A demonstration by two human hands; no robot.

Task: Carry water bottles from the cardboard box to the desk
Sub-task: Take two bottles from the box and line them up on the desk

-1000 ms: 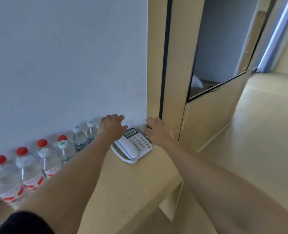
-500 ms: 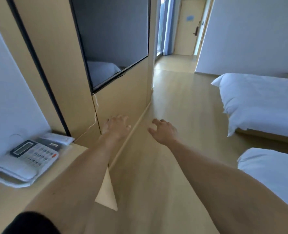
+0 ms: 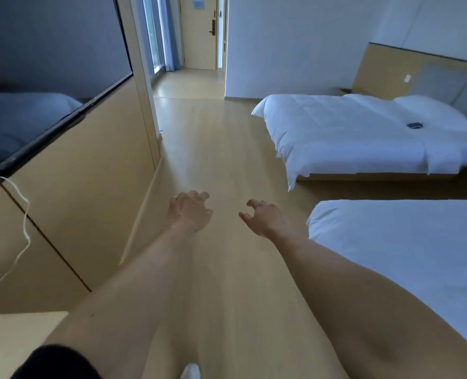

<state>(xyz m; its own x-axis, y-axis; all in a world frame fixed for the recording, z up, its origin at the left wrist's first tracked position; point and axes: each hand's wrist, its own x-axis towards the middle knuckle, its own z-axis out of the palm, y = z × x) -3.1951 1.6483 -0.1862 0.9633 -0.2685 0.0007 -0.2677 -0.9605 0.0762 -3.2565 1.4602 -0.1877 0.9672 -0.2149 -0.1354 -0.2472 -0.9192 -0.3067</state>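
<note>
A pale wood floor (image 3: 227,165) fills the middle of the view and runs back to a closed door (image 3: 199,36) at the far end of a short hall. On the right stand two beds under white covers: the far bed (image 3: 363,132) lies along the back wall with a small dark object (image 3: 415,125) resting near its pillow, and the near bed (image 3: 404,255) juts in from the right edge. On the left a wood-panelled wall carries a dark television screen (image 3: 41,64), with a thin white cable (image 3: 24,220) hanging down from its lower corner. A corner of the desk (image 3: 16,337) shows at the lower left, its visible surface bare wood.

Both bare arms reach forward over the floor. The left hand (image 3: 190,212) and the right hand (image 3: 265,217) hold nothing — the fingers of each are loosely curled and spread apart, touching no object, and the hands are apart from each other. A black sleeve (image 3: 52,362) edges the left arm at the bottom.

Neither water bottles nor the cardboard box appear in this view, so their place cannot be told.
</note>
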